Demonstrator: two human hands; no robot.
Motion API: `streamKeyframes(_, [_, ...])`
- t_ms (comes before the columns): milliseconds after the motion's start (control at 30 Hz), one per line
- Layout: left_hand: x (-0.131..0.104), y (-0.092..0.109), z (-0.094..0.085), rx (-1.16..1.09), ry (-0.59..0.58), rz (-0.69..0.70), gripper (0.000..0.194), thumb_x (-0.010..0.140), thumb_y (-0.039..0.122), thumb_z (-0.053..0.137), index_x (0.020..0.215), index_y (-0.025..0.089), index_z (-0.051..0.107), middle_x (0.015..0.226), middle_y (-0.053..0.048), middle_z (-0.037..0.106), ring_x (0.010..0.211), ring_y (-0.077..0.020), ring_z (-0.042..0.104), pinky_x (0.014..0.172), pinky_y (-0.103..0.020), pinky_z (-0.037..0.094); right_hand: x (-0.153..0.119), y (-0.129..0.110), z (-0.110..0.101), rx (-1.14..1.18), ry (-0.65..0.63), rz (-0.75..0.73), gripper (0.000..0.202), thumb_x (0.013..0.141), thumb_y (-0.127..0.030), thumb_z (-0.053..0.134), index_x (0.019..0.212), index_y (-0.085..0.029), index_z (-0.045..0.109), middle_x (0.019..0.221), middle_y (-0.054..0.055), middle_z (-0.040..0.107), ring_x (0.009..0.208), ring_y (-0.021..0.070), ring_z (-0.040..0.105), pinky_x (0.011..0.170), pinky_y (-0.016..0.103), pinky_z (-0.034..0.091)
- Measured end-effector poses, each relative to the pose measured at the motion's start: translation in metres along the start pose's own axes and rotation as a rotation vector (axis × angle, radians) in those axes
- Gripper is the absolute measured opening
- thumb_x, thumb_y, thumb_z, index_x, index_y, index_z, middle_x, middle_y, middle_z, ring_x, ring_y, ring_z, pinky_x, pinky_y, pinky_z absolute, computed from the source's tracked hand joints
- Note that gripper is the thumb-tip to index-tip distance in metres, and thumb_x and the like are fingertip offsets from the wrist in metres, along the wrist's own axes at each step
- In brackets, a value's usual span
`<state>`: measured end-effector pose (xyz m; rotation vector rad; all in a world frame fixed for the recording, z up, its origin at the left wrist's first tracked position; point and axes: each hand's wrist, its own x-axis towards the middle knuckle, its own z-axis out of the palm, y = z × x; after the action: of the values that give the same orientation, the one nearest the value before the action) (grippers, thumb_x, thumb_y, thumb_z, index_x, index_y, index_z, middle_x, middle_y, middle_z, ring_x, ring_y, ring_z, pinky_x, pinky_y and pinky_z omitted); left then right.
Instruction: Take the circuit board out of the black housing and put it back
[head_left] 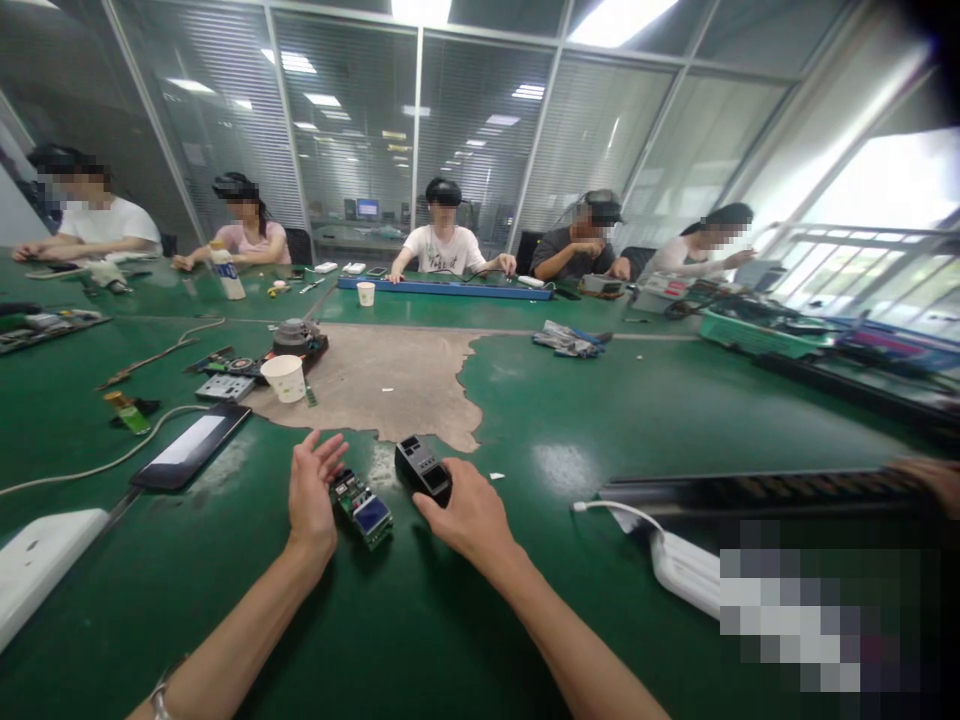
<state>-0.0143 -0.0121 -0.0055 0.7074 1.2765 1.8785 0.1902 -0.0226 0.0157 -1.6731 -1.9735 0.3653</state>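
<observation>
My left hand (pixel 313 500) is open, its fingers apart, at the left side of a green circuit board (pixel 363 510) with a small blue screen. The board lies on the green table; whether the hand touches it I cannot tell. My right hand (pixel 471 515) is closed on a black plastic casing (pixel 420 466) that has cut-out openings in its face. The casing is just right of the board and apart from it. Part of its near end is hidden by my thumb and fingers.
A phone (pixel 196 446), a white power strip (pixel 46 565) and a paper cup (pixel 284 379) are at the left. Dismantled parts (pixel 296 340) stand behind the cup. Gloves (pixel 567 340) lie further back. A white charger (pixel 686 572) is at the right. Several people sit across the table.
</observation>
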Motion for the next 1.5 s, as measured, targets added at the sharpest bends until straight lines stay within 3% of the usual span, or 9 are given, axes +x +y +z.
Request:
streamKeyframes(100, [-0.001,0.000,0.000,-0.004,-0.007,0.009,0.064,0.090,0.065,0.032,0.132,0.019,0.046,0.122,-0.016,0.064,0.113,-0.0251,0.061,0.092,-0.040,0.043,-0.002,-0.001,0.001,-0.018,0.025,-0.013,0.058,0.072,-0.050,0.070,0.117,-0.017,0.055,0.108,0.011,0.061,0.100,0.0276,0.059,0.084,0.037,0.047])
streamKeyframes(267, [-0.004,0.000,0.002,-0.013,-0.018,0.022,0.064,0.091,0.065,0.031,0.132,0.018,0.045,0.120,-0.016,0.064,0.114,-0.0256,0.061,0.095,-0.042,0.042,0.000,-0.003,0.001,0.067,0.073,-0.043,0.029,0.075,-0.034,0.068,0.100,-0.019,0.062,0.096,0.007,0.063,0.092,0.0231,0.060,0.082,0.033,0.047])
streamKeyframes(400, [-0.008,0.001,0.004,-0.037,-0.044,0.015,0.065,0.091,0.065,0.029,0.134,0.018,0.044,0.121,-0.016,0.065,0.113,-0.0253,0.062,0.100,-0.044,0.039,-0.002,-0.016,-0.001,0.287,0.147,-0.160,0.029,0.080,-0.032,0.065,0.105,-0.019,0.062,0.095,0.005,0.065,0.083,0.0190,0.060,0.072,0.030,0.048])
streamKeyframes(533, [-0.011,0.004,0.003,-0.073,-0.071,0.005,0.063,0.091,0.064,0.030,0.134,0.020,0.043,0.125,-0.015,0.063,0.116,-0.0246,0.061,0.103,-0.044,0.039,-0.012,-0.035,-0.001,0.393,0.143,-0.254,0.030,0.081,-0.036,0.067,0.106,-0.020,0.063,0.089,0.004,0.065,0.075,0.0168,0.058,0.065,0.028,0.047])
streamKeyframes(1033, [-0.003,0.015,-0.003,-0.059,-0.014,0.010,0.066,0.090,0.066,0.028,0.129,0.017,0.051,0.115,-0.014,0.069,0.113,-0.0246,0.062,0.101,-0.045,0.041,-0.022,-0.074,0.005,0.149,0.042,-0.318,0.030,0.077,-0.041,0.070,0.097,-0.020,0.062,0.089,0.006,0.063,0.081,0.0216,0.059,0.073,0.034,0.048])
streamKeyframes(1233, [0.001,0.013,-0.005,0.041,-0.024,0.022,0.068,0.091,0.066,0.025,0.108,0.014,0.066,0.109,-0.015,0.071,0.115,-0.0243,0.061,0.108,-0.043,0.032,-0.034,-0.071,0.015,0.072,-0.017,-0.298,0.035,0.075,-0.038,0.073,0.103,-0.020,0.061,0.092,0.007,0.062,0.084,0.0247,0.060,0.076,0.037,0.050])
streamKeyframes(1500, [-0.007,0.006,-0.004,0.102,-0.046,-0.080,0.074,0.087,0.072,0.027,0.110,0.013,0.066,0.095,-0.013,0.074,0.091,-0.0249,0.068,0.088,-0.042,0.046,-0.042,-0.057,0.025,0.180,-0.019,-0.325,0.052,0.073,-0.035,0.076,0.119,-0.021,0.055,0.101,0.007,0.059,0.095,0.0252,0.057,0.084,0.039,0.049])
